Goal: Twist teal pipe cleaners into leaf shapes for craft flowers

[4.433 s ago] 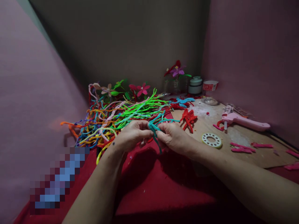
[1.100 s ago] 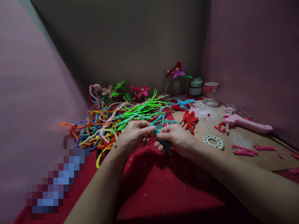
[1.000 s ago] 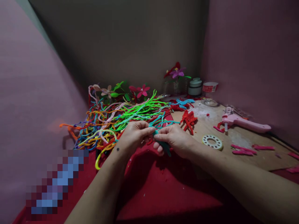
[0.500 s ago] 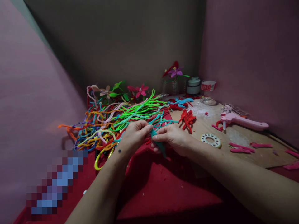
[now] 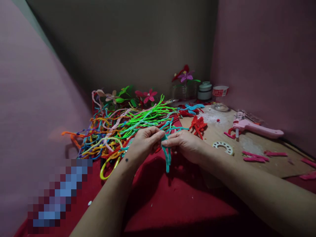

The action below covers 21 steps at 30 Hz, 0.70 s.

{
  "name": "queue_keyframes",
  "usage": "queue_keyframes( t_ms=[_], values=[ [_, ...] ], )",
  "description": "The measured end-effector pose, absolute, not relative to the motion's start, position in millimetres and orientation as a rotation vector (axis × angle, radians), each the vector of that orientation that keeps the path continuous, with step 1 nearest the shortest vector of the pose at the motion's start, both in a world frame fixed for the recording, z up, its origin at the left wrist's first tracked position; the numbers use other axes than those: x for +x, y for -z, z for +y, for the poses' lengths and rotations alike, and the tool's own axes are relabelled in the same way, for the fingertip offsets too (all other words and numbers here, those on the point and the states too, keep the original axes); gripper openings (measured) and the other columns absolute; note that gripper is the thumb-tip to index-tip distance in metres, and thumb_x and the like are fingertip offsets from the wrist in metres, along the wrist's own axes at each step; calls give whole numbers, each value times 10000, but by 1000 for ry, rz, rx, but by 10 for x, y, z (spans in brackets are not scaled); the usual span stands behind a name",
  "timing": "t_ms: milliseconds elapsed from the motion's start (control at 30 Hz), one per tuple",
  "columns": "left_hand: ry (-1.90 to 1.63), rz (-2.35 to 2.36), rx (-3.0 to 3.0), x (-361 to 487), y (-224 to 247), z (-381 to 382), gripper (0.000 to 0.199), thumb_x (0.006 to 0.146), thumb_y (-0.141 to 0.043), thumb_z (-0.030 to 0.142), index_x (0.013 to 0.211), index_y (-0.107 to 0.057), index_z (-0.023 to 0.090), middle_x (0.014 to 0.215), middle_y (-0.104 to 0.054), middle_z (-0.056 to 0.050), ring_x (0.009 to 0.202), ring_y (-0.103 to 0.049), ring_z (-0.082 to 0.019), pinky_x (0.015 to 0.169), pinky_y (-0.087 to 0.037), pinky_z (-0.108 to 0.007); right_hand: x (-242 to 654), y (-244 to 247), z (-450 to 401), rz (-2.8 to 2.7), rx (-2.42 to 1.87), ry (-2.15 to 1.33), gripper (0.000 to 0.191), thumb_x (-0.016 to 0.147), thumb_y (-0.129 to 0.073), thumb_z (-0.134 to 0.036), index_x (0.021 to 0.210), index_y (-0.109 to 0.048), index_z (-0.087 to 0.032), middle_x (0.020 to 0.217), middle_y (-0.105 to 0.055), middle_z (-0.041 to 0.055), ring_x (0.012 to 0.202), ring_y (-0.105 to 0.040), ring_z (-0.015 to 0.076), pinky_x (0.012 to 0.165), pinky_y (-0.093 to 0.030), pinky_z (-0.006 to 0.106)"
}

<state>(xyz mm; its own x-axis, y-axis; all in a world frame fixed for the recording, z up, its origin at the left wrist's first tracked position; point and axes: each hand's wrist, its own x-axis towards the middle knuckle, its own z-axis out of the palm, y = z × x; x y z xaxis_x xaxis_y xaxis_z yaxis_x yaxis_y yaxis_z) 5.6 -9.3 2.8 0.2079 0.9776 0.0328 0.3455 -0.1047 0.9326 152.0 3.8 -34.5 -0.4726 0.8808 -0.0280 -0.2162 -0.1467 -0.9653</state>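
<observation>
A teal fuzzy stem piece (image 5: 168,159) hangs between my hands, its strands pointing down over the red cloth. My left hand (image 5: 149,140) pinches its top between thumb and fingers. From the right, my right hand (image 5: 181,142) grips the same piece just below, thumb pressed on it. The fingertips nearly touch and hide the upper part. Behind my hands lies a large pile of coloured fuzzy stems (image 5: 145,120), bright green and teal on top. Yellow-handled scissors (image 5: 105,171) rest beside my left wrist.
A pink glue gun (image 5: 261,128), a white ring spool (image 5: 223,147) and pink pieces (image 5: 255,157) lie on a brown board (image 5: 281,168) at the right. Red pieces (image 5: 197,125) sit behind my right hand. Fuzzy flowers (image 5: 149,96) and a lidded jar (image 5: 204,91) stand at the back.
The teal piece has turned; its strands now hang straight down and apart, where it looked like one flat leaf shape. My right hand's lower fingers have moved in behind it.
</observation>
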Motion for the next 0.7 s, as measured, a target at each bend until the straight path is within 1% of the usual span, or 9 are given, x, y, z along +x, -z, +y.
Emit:
queue_keyframes(
  t_ms=[100, 200, 300, 433, 567, 633, 700],
  values=[
    [-850, 1211, 1566, 45, -10, -89, 250, 766, -538, 383, 704, -513, 142, 492, -475, 54, 364, -368, -30, 353, -276, -152, 1532, 341, 89, -1195, -777, -1667, 163, 555, -671, -232, 496, -549, -141, 474, -470, -40, 453, -338, 67, 481, -224, 259],
    [-798, 1164, 1495, 48, 18, -85, 196, 711, -609, 314, 758, -523, 145, 502, -504, 52, 363, -404, -47, 334, -303, -161, 1530, 322, 118, -1098, -773, -1633, 131, 548, -662, -217, 510, -566, -136, 463, -473, -36, 449, -351, 67, 479, -231, 253],
    [-812, 1116, 1443, 58, 54, -76, 192, 698, -617, 272, 812, -520, 151, 456, -483, 67, 340, -407, -64, 322, -311, -176, 1515, 320, 122, -1044, -766, -1628, 118, 538, -660, -216, 535, -586, -124, 470, -499, -25, 441, -370, 66, 467, -235, 245],
    [-856, 1121, 1420, 79, 53, -83, 321, 689, -636, 265, 957, -489, 166, 463, -470, 83, 340, -393, -59, 321, -314, -170, 1499, 358, 148, -921, -764, -1658, 139, 532, -663, -195, 497, -546, -128, 445, -503, -29, 414, -389, 60, 452, -256, 234],
    [-871, 1011, 1427, 108, -1, -125, 454, 692, -634, 209, 1091, -417, 196, 565, -509, 71, 383, -405, -46, 340, -318, -152, 1504, 384, 218, -757, -782, -1704, 108, 561, -641, -167, 538, -542, -130, 464, -533, -24, 413, -430, 67, 435, -281, 225],
    [-849, 952, 1414, 116, -12, -139, 487, 687, -638, 204, 1115, -405, 200, 597, -519, 63, 390, -410, -43, 343, -320, -154, 1510, 371, 242, -696, -802, -1708, 71, 575, -628, -149, 580, -559, -129, 479, -542, -23, 423, -448, 73, 431, -293, 222],
    [-831, 966, 1366, 119, -1, -140, 455, 677, -652, 228, 1076, -436, 190, 585, -514, 61, 387, -411, -43, 343, -321, -156, 1516, 343, 242, -678, -812, -1697, 51, 584, -618, -138, 590, -568, -125, 468, -532, -26, 413, -438, 69, 420, -293, 218]
  ],
)
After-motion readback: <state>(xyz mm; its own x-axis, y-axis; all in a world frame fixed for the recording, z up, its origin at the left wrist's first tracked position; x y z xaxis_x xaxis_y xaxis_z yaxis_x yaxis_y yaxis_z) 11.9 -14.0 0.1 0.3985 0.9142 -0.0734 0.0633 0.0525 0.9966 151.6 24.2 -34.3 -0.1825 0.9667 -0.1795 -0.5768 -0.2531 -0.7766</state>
